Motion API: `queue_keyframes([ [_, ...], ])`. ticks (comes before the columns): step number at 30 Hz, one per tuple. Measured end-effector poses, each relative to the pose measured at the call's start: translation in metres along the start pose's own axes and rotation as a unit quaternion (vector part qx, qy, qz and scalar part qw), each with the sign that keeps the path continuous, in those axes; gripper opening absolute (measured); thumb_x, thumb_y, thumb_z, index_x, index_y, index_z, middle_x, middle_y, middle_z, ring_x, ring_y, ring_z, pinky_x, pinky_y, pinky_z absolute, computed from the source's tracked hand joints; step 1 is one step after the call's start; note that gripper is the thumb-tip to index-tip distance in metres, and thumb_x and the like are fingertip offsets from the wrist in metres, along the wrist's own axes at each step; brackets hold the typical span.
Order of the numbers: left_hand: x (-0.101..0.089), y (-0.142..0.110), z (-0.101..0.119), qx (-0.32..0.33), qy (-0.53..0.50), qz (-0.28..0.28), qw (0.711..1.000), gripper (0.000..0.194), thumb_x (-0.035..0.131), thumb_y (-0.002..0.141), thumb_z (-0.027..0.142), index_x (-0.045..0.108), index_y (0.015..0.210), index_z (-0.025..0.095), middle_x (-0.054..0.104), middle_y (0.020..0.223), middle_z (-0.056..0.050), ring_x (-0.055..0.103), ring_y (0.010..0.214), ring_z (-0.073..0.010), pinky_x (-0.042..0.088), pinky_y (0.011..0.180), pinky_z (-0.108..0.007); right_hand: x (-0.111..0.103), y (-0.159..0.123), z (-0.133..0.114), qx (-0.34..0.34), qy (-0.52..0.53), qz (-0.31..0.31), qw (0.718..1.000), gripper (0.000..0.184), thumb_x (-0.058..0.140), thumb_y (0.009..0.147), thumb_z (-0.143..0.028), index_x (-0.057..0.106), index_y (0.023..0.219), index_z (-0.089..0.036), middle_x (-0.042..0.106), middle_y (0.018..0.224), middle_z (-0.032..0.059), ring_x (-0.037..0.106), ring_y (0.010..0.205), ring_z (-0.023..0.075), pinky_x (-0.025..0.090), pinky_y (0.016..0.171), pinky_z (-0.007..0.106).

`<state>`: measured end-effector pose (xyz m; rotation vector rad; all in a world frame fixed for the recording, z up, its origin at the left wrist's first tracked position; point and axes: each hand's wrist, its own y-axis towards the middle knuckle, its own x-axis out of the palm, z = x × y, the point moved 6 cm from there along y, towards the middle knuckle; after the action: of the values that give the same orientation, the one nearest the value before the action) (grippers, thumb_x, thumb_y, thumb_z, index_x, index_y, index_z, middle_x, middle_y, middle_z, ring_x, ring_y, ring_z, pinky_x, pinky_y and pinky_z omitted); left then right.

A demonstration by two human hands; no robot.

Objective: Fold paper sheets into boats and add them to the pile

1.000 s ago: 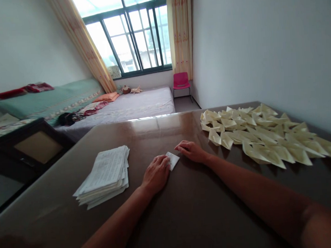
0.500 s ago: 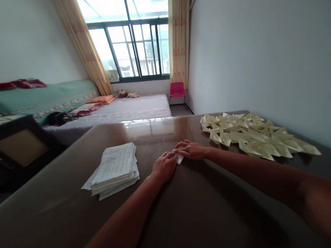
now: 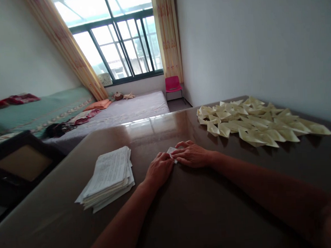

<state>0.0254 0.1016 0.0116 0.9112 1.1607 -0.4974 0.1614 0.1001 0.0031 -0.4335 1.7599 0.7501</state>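
Observation:
A small folded piece of white printed paper [image 3: 171, 150] lies on the brown table [image 3: 184, 209], mostly covered by my two hands. My left hand [image 3: 160, 168] has its fingers curled round the near left edge of that paper. Over its right side lies my right hand [image 3: 191, 154], fingers stretched out and slightly apart, pressing it to the tabletop. The fingertips of both hands nearly meet. To the left of my left hand sits a stack of printed sheets [image 3: 111, 172]. Beyond my right forearm, many folded cream paper shapes [image 3: 257, 122] are laid out close together.
A bed [image 3: 142, 105] with an orange folded cloth [image 3: 98, 105] and soft toys stands past the table. A pink chair [image 3: 172, 84] is by the window. To the left is a dark chair [image 3: 24, 159]; a white wall [image 3: 247, 44] runs along the right.
The whole view has tilted and shifted. My right hand has flattened further over the paper, and more of the paper's far corner shows. My left hand stays at its left edge.

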Motion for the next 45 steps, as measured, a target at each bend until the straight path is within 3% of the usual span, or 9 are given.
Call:
queue_keyframes([
  [6,0.001,-0.001,-0.015,-0.018,-0.011,-0.010,1.000,0.029,0.044,0.095,0.029,0.068,0.109,0.023,0.065,0.109,-0.005,0.056,0.101,-0.0188,0.049,0.091,-0.034,0.005,0.004,0.020,0.079,-0.009,-0.005,0.997,0.046,0.026,0.099,-0.043,0.048,0.137,-0.032,0.050,0.141,-0.0003,0.039,0.132,0.0257,0.028,0.103,0.047],
  [11,0.002,0.000,-0.020,-0.022,-0.008,-0.021,1.000,0.030,0.045,0.095,0.029,0.067,0.114,0.023,0.065,0.115,-0.005,0.054,0.105,-0.0195,0.049,0.095,-0.036,0.002,0.002,0.013,0.045,-0.006,0.001,0.999,0.043,0.030,0.098,-0.041,0.053,0.133,-0.031,0.053,0.138,-0.0003,0.039,0.131,0.0260,0.027,0.102,0.046],
  [17,0.003,0.000,-0.023,-0.014,-0.013,-0.015,1.000,0.029,0.045,0.095,0.029,0.068,0.111,0.023,0.066,0.113,-0.006,0.056,0.102,-0.0181,0.052,0.092,-0.036,-0.016,0.001,0.020,0.070,-0.008,0.030,0.997,0.036,0.037,0.097,-0.035,0.070,0.107,-0.027,0.071,0.111,0.0025,0.050,0.118,0.0237,0.027,0.097,0.044],
  [22,0.004,0.000,-0.025,-0.013,-0.013,-0.011,1.000,0.030,0.044,0.096,0.032,0.066,0.113,0.023,0.065,0.114,-0.005,0.055,0.102,-0.0181,0.051,0.093,-0.036,-0.018,0.001,0.021,0.046,0.019,0.032,0.998,0.031,0.043,0.094,-0.035,0.071,0.103,-0.025,0.072,0.108,0.0025,0.055,0.106,0.0214,0.035,0.090,0.038],
  [26,0.005,0.002,-0.024,-0.005,-0.002,-0.010,1.000,0.030,0.044,0.096,0.032,0.066,0.114,0.022,0.065,0.115,-0.005,0.054,0.102,-0.0181,0.050,0.093,-0.035,-0.021,-0.001,0.030,0.077,0.035,0.050,0.995,0.025,0.050,0.090,-0.031,0.073,0.098,-0.023,0.073,0.097,0.0046,0.057,0.098,0.0213,0.040,0.086,0.035],
  [32,0.005,0.004,-0.022,0.012,0.033,-0.011,0.999,0.029,0.041,0.097,0.029,0.065,0.112,0.021,0.066,0.111,-0.005,0.054,0.097,-0.0181,0.050,0.087,-0.032,-0.014,0.002,0.021,-0.005,0.110,0.068,0.992,0.034,0.064,0.081,-0.035,0.066,0.113,-0.025,0.070,0.105,0.0023,0.056,0.101,0.0196,0.045,0.087,0.033],
  [39,0.002,0.005,-0.013,0.032,0.062,-0.012,0.997,0.025,0.041,0.096,0.026,0.065,0.103,0.019,0.067,0.100,-0.005,0.053,0.092,-0.0177,0.048,0.081,-0.029,-0.007,0.006,0.018,-0.010,0.109,0.079,0.991,0.022,0.061,0.083,-0.023,0.069,0.104,-0.023,0.070,0.101,0.0036,0.057,0.097,0.0184,0.044,0.088,0.032],
  [45,0.002,0.001,-0.012,0.010,-0.002,-0.010,1.000,0.021,0.048,0.093,0.027,0.067,0.098,0.022,0.066,0.096,-0.004,0.056,0.090,-0.0174,0.048,0.080,-0.029,-0.006,0.002,0.022,-0.035,0.155,0.041,0.986,0.019,0.059,0.086,-0.022,0.072,0.100,-0.025,0.071,0.099,0.0028,0.059,0.093,0.0171,0.045,0.084,0.029],
])
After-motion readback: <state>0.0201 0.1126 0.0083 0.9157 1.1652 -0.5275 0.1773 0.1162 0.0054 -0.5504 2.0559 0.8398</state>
